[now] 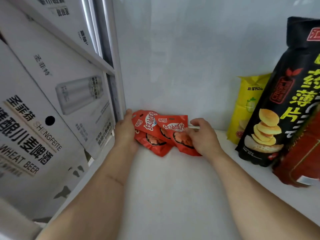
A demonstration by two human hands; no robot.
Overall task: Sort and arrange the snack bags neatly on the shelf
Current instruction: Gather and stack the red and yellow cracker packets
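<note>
Two small red snack bags (156, 134) lie overlapped on the white shelf (173, 187), pushed into its far left corner where the back wall (181, 58) meets the grey upright post (117, 80). The right-hand bag of the pair sits on top of the left-hand one, each with white characters on the front and a dark window showing orange pieces.

The left hand (125, 130) lies against the left edge of the red snack bags, between them and the post, its fingers (128, 113) extended along the bags' side (flat rather than wrapped round them). The right hand (201, 135) rests on the right-hand bag, its fingers (195, 122) curled over the bag's right edge and pinching it.

Well to the right of the red snack bags, a yellow bag (245, 108) stands against the back wall. Nearer than that, a tall black chip bag (284, 104) stands upright, printed with a stack of crisps, and a dark red package (304, 153) leans in front of it at the frame's right edge.

To the left of the red snack bags, beyond the post, are stacked white beer cartons (43, 101) lettered "WHEAT BEER".
</note>
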